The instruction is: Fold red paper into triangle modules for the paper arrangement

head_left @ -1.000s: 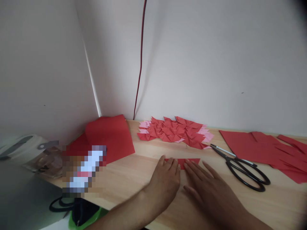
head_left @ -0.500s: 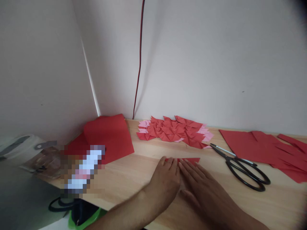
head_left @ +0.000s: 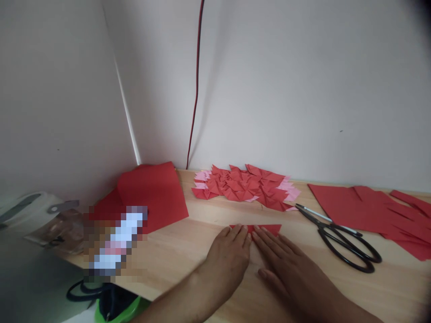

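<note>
A small folded piece of red paper [head_left: 266, 228] lies flat on the wooden table, its straight far edge and corners showing past my fingertips. My left hand [head_left: 230, 253] rests on its left half, fingers stretched forward and pressing down. On the right half lie the extended fingers of my right hand [head_left: 288, 260], with the thumb tucked lower down near the tabletop. Between the two hands a strip of the paper is visible, while my fingers cover its nearer part. Neither hand is wrapped around anything.
Folded red and pink paper pieces [head_left: 249, 184] are heaped by the wall. Black-handled scissors [head_left: 350, 246] and a pen [head_left: 336, 226] lie right, beside red paper sheets [head_left: 357, 208]. More red paper [head_left: 158, 193] and a blurred-out object [head_left: 119, 240] are left. The table edge [head_left: 134, 291] is front left.
My left hand has slid slightly left and back, uncovering more of the folded paper's left corner. My right hand stays flat on the paper. The view has tipped very slightly.
</note>
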`<state>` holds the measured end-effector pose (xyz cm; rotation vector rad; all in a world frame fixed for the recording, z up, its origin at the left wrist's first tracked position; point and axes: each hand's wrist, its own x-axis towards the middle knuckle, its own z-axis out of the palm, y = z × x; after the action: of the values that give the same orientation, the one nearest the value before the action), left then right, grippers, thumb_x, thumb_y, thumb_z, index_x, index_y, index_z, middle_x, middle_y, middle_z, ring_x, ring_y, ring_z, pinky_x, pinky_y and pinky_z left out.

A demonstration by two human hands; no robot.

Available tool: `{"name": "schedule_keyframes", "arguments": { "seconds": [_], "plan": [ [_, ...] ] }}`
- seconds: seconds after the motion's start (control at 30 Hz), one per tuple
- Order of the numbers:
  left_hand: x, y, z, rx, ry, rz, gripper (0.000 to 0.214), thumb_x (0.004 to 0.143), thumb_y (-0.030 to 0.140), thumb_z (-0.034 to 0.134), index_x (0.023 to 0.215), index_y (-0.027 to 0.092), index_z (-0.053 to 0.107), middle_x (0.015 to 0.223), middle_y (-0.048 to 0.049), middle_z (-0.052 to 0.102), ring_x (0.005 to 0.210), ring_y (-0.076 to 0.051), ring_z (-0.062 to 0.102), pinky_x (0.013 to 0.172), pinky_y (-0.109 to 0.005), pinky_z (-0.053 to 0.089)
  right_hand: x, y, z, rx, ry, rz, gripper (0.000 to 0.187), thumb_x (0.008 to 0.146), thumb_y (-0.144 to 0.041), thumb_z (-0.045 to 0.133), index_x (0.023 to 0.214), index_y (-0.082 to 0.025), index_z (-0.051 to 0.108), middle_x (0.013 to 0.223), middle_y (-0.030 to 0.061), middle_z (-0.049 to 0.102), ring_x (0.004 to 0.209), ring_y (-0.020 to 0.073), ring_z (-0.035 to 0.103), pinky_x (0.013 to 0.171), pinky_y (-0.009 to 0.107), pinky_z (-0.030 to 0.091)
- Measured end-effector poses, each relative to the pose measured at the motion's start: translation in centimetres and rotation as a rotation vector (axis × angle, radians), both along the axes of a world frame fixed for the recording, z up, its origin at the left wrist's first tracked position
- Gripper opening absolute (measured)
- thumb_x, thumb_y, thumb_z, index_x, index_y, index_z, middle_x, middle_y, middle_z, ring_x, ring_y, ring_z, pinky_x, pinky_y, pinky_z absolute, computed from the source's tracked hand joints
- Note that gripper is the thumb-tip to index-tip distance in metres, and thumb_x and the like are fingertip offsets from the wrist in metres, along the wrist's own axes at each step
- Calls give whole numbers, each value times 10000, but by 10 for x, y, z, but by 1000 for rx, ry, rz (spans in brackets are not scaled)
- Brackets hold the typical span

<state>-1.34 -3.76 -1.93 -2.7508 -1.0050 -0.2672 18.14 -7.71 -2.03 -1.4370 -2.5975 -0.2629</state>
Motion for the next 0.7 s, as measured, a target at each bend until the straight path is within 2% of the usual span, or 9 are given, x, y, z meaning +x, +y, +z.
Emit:
{"name": "schedule_keyframes", "arguments": {
  "seconds": [0.2, 0.47, 0.6, 0.7],
  "plan": [
    [3, -4, 1, 23, 43, 35, 383, 909, 185, 432, 1256, 86, 558, 1326, -120, 561, 1211, -245, 521, 1012, -394, 421, 7, -3, -5, 78, -27, 24, 598, 928, -483, 399, 1387, -105, 460, 1423, 129, 440, 1262, 272, 501, 985, 455, 444],
    [0, -4, 10, -91, 76, 44, 401, 922, 187, 421, 1308, 126, 511, 1378, -96, 518, 1251, -240, 484, 1034, -424, 393, 21, -6, -8, 121, -44, -63, 623, 901, -542, 405, 1342, -118, 524, 1395, 137, 473, 1235, 275, 529, 987, 450, 446],
    [0, -2, 13, -109, 68, 30, 390, 928, 176, 398, 1290, 120, 532, 1362, -105, 532, 1239, -245, 494, 1023, -417, 396, 32, -5, -5, 147, -29, -121, 623, 889, -552, 415, 1295, -106, 573, 1362, 158, 516, 1227, 299, 534, 990, 480, 436],
    [3, -2, 10, -86, 72, 21, 377, 920, 173, 416, 1263, 92, 551, 1333, -129, 551, 1213, -265, 509, 1008, -427, 405, 24, -2, 1, 149, 9, -113, 624, 895, -533, 432, 1318, -89, 548, 1385, 170, 490, 1272, 315, 483, 1022, 499, 402]
  ]
}}
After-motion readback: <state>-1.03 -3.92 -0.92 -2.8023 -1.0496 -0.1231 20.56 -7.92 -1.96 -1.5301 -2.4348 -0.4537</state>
